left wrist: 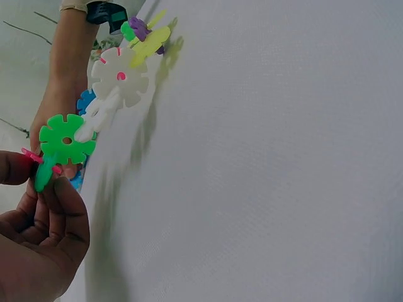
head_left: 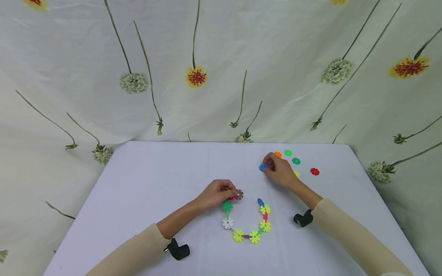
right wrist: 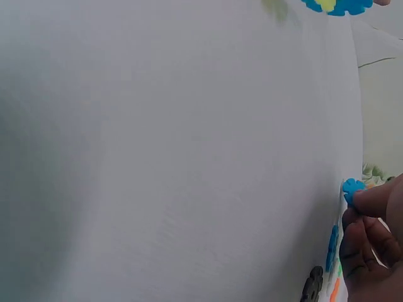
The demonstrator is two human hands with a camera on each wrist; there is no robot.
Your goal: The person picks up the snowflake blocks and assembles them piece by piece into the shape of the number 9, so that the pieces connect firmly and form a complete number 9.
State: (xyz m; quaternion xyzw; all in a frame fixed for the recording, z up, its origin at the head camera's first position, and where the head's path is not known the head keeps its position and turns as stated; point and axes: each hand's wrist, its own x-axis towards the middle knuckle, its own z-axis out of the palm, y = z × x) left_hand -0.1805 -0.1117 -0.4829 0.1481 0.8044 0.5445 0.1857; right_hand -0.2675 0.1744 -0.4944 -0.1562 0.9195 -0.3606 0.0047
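A chain of notched plastic interlocking discs curves in a U on the table, with yellow discs [head_left: 254,237] at its near bend and a white disc [head_left: 228,222] on its left side. My left hand [head_left: 215,194] pinches the chain's left end by a pink disc, just beside a brown disc [head_left: 239,194]. In the left wrist view, thumb and finger meet close to a green disc [left wrist: 67,139]. Farther back, my right hand [head_left: 281,170] pinches a loose blue disc [head_left: 263,167] between thumb and fingertips. Another blue disc [head_left: 260,202] tips the chain's right end.
Several loose discs lie around and beyond the right hand, among them a red disc [head_left: 314,171], a dark green disc [head_left: 296,161] and an orange disc [head_left: 277,154]. The white table [head_left: 155,168] ends at a floral cloth backdrop [head_left: 283,69]. A black wrist camera [head_left: 304,218] hangs at the right cuff.
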